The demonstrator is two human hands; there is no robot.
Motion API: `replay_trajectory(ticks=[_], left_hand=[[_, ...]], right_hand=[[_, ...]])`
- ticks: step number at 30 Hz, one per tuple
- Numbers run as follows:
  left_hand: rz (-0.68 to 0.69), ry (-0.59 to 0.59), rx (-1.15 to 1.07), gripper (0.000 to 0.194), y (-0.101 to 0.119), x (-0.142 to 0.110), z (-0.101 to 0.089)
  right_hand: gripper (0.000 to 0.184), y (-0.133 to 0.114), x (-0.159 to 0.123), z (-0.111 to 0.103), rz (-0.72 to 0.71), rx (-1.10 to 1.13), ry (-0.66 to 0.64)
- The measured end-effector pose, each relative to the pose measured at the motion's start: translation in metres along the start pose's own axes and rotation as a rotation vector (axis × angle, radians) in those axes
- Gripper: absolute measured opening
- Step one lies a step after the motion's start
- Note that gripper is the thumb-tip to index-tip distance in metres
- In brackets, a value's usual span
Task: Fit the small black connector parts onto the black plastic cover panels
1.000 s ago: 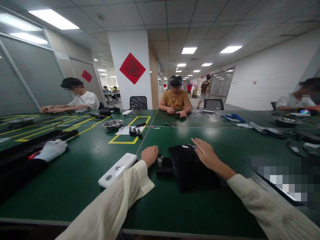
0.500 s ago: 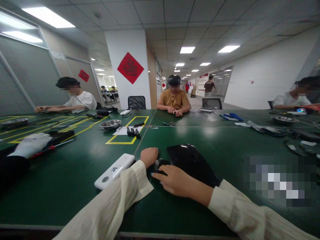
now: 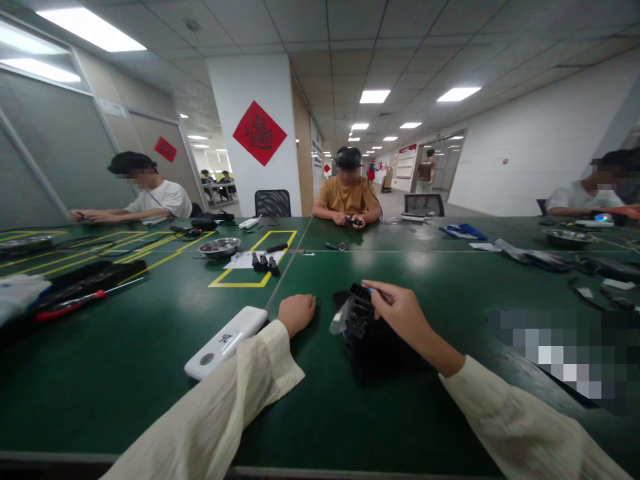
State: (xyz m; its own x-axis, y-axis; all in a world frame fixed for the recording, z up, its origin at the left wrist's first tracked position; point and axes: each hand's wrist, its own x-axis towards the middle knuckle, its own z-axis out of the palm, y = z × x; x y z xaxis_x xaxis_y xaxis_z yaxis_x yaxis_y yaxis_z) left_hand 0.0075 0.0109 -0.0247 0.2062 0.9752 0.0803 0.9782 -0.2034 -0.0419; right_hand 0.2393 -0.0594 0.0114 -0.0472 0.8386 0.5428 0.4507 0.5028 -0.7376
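My right hand (image 3: pixel 397 307) pinches the upper edge of a black plastic part (image 3: pixel 361 291) with slots along its top, tilted up from the table. A crumpled clear plastic piece (image 3: pixel 341 319) hangs against its left side. Beneath and behind it lies a dark shape (image 3: pixel 385 357), whose outline blends into the table. My left hand (image 3: pixel 296 315) rests on the table with curled fingers; a small tip shows at its front, too small to name. Beside my left sleeve lies a white power bank (image 3: pixel 227 343) with "26" on it.
A metal bowl (image 3: pixel 220 248) and several black parts (image 3: pixel 265 263) stand near a yellow-taped rectangle. At left are a red-handled screwdriver (image 3: pixel 73 307) and another person's white-gloved hand (image 3: pixel 20 293). A co-worker (image 3: pixel 347 193) sits opposite, handling something black.
My right hand has moved up and right, raising the slotted black part. The glossy black cover's surface no longer shows as before. The gloved hand at left has drawn back. My left hand stays put.
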Motion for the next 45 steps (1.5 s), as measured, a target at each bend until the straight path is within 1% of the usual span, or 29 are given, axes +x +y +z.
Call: replay_trajectory(ticks=[2,4,7,9,11,14,16,17,19,21,23,25,27,29,31,33,35,36,38,39,42,45], left_hand=[[-0.001,0.0,-0.003,0.043,0.0,0.0,-0.001],[-0.005,0.0,-0.004,0.043,0.0,0.0,-0.001],[-0.007,-0.001,0.001,0.042,0.0,0.0,-0.001],[-0.003,0.002,0.009,0.042,0.001,0.0,-0.001],[0.004,0.008,0.018,0.042,0.001,-0.001,0.0],[0.019,0.013,0.031,0.042,0.003,-0.003,-0.001],[0.029,0.012,0.037,0.04,0.003,-0.005,-0.001],[0.032,0.011,0.039,0.039,0.004,-0.005,-0.001],[0.036,0.008,0.042,0.038,0.004,-0.005,-0.002],[0.036,0.005,0.044,0.037,0.004,-0.006,-0.002],[0.036,0.002,0.044,0.037,0.004,-0.006,-0.002],[0.036,-0.001,0.042,0.037,0.004,-0.006,-0.003],[0.036,-0.003,0.04,0.037,0.003,-0.006,-0.003],[0.033,-0.004,0.038,0.037,0.003,-0.006,-0.003],[0.03,-0.004,0.036,0.036,0.003,-0.006,-0.003],[0.028,-0.005,0.033,0.035,0.003,-0.006,-0.004],[0.027,-0.007,0.029,0.035,0.003,-0.007,-0.005],[0.026,-0.008,0.027,0.035,0.003,-0.007,-0.005],[0.028,-0.011,0.026,0.035,0.004,-0.007,-0.006],[0.03,-0.012,0.026,0.035,0.004,-0.008,-0.006],[0.036,-0.013,0.03,0.035,0.004,-0.007,-0.006],[0.042,-0.012,0.035,0.036,0.004,-0.007,-0.006]], right_hand=[[0.039,0.009,0.007,-0.01,0.044,-0.002,0.122],[0.039,0.017,0.013,-0.019,0.035,-0.049,0.222],[0.033,0.03,0.02,-0.027,-0.072,-0.184,0.323],[0.029,0.039,0.022,-0.029,-0.172,-0.287,0.345],[0.028,0.045,0.021,-0.028,-0.266,-0.376,0.324],[0.03,0.049,0.016,-0.023,-0.399,-0.486,0.227],[0.031,0.048,0.013,-0.019,-0.454,-0.535,0.165],[0.031,0.047,0.012,-0.017,-0.454,-0.547,0.153],[0.029,0.044,0.012,-0.013,-0.396,-0.536,0.169],[0.027,0.04,0.012,-0.011,-0.314,-0.482,0.182],[0.029,0.036,0.012,-0.011,-0.266,-0.403,0.164],[0.033,0.035,0.012,-0.013,-0.244,-0.322,0.131],[0.037,0.036,0.012,-0.015,-0.221,-0.257,0.126],[0.037,0.038,0.012,-0.017,-0.215,-0.242,0.119],[0.031,0.04,0.013,-0.02,-0.234,-0.297,0.071],[0.027,0.042,0.013,-0.023,-0.258,-0.405,-0.028],[0.04,0.044,0.014,-0.025,-0.283,-0.515,-0.115],[0.047,0.045,0.014,-0.025,-0.304,-0.553,-0.14],[0.055,0.049,0.015,-0.025,-0.367,-0.569,-0.163],[0.054,0.051,0.015,-0.025,-0.403,-0.552,-0.17],[0.042,0.057,0.015,-0.022,-0.471,-0.483,-0.169],[0.034,0.057,0.014,-0.019,-0.473,-0.465,-0.135]])
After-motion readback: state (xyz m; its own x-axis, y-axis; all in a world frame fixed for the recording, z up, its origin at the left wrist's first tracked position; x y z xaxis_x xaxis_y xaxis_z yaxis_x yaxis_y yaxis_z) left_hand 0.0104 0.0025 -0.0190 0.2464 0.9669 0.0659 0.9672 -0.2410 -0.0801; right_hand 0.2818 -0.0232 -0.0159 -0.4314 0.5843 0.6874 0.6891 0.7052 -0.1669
